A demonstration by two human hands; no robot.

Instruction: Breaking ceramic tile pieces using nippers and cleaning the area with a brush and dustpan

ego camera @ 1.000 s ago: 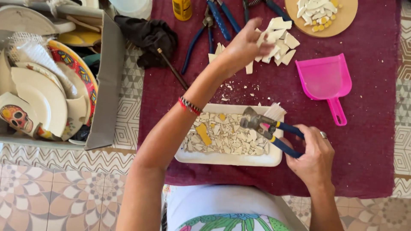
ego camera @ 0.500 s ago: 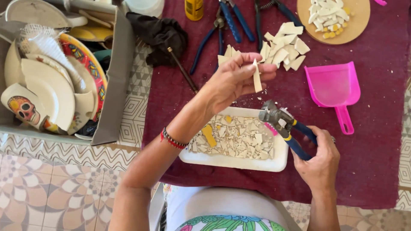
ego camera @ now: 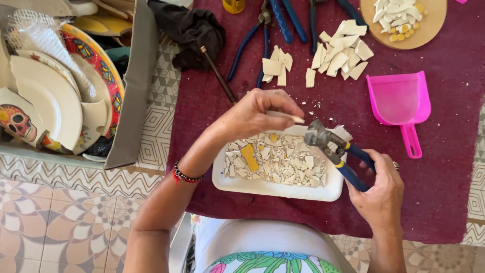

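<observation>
the left hand pinches a thin pale ceramic strip between its fingertips, long axis near level, its free end pointing right toward the nippers. the right hand is closed around the nippers' blue handles, head up-left, just beyond the strip's tip, above the white tray of shards.

Lighting: bright, even daylight; soft shadows lie close under objects. Mild glare on white pieces, upper right of frame. Focus: sharp centre, slight softness at edges.
</observation>
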